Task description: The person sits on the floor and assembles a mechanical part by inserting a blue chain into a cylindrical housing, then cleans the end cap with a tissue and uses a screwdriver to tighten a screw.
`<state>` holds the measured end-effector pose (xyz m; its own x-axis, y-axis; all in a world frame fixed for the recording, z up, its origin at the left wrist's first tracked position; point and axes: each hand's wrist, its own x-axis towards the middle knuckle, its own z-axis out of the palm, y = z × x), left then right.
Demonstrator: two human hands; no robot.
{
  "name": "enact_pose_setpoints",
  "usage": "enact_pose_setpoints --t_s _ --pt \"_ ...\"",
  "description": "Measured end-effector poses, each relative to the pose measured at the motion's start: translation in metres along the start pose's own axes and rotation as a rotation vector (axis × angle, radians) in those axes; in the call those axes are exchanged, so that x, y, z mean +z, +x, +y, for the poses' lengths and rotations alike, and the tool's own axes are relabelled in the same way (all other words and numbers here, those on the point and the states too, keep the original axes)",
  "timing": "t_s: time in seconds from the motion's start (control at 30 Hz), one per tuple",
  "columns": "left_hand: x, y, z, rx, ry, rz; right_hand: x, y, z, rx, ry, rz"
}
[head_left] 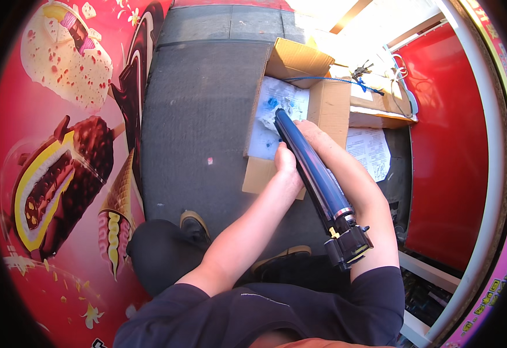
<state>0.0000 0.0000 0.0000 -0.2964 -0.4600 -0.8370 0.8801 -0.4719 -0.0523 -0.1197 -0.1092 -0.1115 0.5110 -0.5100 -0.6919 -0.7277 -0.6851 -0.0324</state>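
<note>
Hands meet on a long dark blue roller (311, 168), which runs at a slant from the open cardboard box (329, 104) ahead of them back toward the person's right elbow. The left hand (287, 165) is closed on the roller's left side, near its far end, with the thumb up along it. The right hand (317, 136) wraps over the same stretch from the other side, fingers curled on top, so the two hands sit close together, both clamped on the roller. The roller's near end carries a black and yellow plastic fitting (349, 246), which lies against the right forearm, just short of the dark sleeve.

Just beyond the hands, inside the box, lies white paper stained with blue (276, 110). A blue cord (323, 79) crosses the box's far flaps. To the right of the right hand lies a printed sheet (369, 151), and past it more cardboard and wires. Below the left forearm, on the grey floor (201, 110), the person's two shoes (194, 223) show, close to the knees. Well to the left of the hands stands a red panel with ice cream pictures (62, 168).
</note>
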Motion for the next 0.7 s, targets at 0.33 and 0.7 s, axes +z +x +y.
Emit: enact_pose_setpoints --t_s 0.33,0.7 --pt "0.017 0.043 -0.002 -0.037 -0.223 -0.009 -0.016 -0.171 -0.071 0.194 1.297 0.675" --pt "-0.001 0.111 -0.009 0.123 0.419 0.055 -0.005 -0.133 -0.082 0.398 1.163 1.254"
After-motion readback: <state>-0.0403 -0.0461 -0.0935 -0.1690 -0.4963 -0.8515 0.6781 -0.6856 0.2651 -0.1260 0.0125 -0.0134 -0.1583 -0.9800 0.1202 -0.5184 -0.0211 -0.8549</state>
